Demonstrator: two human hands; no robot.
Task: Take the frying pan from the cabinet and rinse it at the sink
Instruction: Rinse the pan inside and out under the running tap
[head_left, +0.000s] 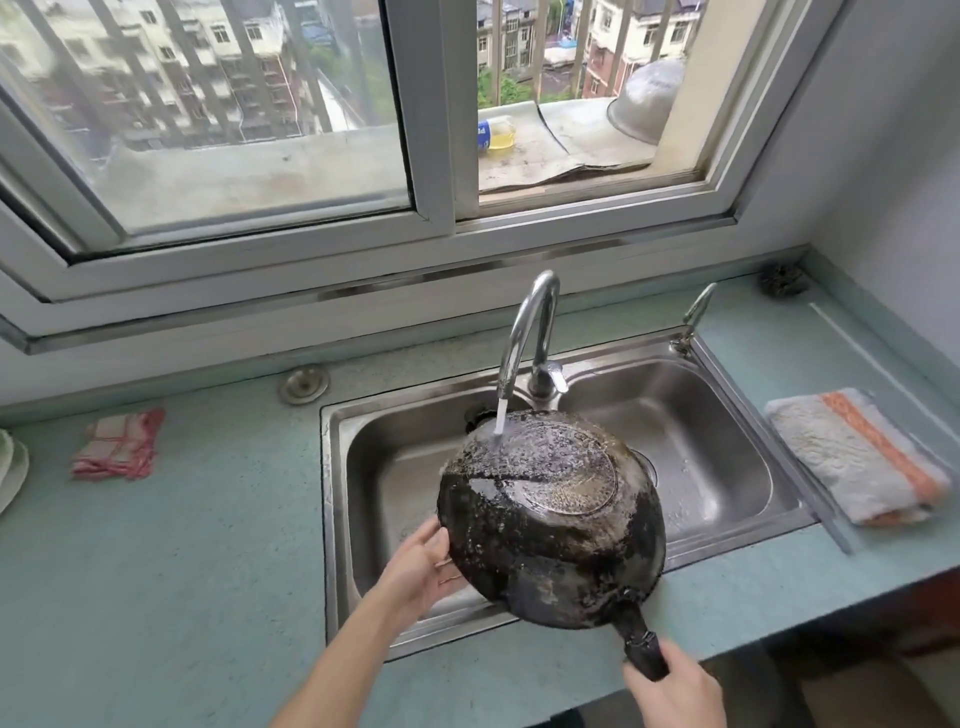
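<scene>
A blackened frying pan hangs upside down and tilted over the steel double sink, its scorched underside facing me. Water runs from the curved tap onto the pan's far edge. My right hand grips the black handle at the lower right. My left hand presses against the pan's left rim, its fingers partly hidden behind the pan. The pan covers much of the left basin.
A red checked cloth lies on the green counter to the left. On the right lies a folded grey and orange towel. A scouring ball sits in the back right corner. A metal bowl rests outside the window.
</scene>
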